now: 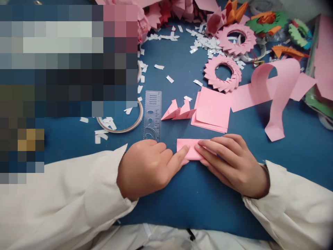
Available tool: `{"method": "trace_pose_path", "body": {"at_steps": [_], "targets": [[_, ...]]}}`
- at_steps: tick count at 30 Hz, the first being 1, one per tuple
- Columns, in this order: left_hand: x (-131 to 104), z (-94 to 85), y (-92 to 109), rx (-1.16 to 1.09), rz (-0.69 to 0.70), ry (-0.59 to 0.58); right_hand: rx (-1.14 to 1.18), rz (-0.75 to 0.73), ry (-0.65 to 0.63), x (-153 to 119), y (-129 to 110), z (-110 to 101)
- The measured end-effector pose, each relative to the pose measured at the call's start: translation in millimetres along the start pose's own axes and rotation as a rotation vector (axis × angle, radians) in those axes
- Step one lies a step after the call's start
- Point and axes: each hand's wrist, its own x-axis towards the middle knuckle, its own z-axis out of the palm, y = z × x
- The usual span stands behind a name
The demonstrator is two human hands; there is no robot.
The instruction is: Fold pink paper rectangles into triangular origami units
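A folded pink paper strip (192, 154) lies flat on the table between my hands. My left hand (148, 166) is closed, its index finger pressing the top of the strip and its thumb at the near edge. From the right, my right hand (234, 163) pinches the same paper, fingers over it and thumb along the near edge. Just beyond are a stack of pink paper squares (213, 109) and two pointed pink folded pieces (179, 110). A clear plastic ruler (152, 116) lies past my left hand.
Two pink paper rings (223, 73) stand farther back among white paper scraps (205, 43). A curled pink strip (282, 90) lies to the right. A tape roll (119, 131) is at left. Orange and green folded pieces (267, 22) sit at back right. Blurred blocks cover the upper left.
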Motion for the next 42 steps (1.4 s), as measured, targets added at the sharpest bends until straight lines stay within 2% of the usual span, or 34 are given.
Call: {"method": "trace_pose_path", "body": {"at_steps": [32,42], "targets": [[0.1,-1.5,-0.4,0.028,-0.038,-0.036,-0.009,0.035,-0.043,-0.8,0.4,1.2],[1.6,-3.4,-5.1,-0.100,-0.178,-0.111,-0.009,0.028,-0.040,-1.3,0.7,1.4]]}}
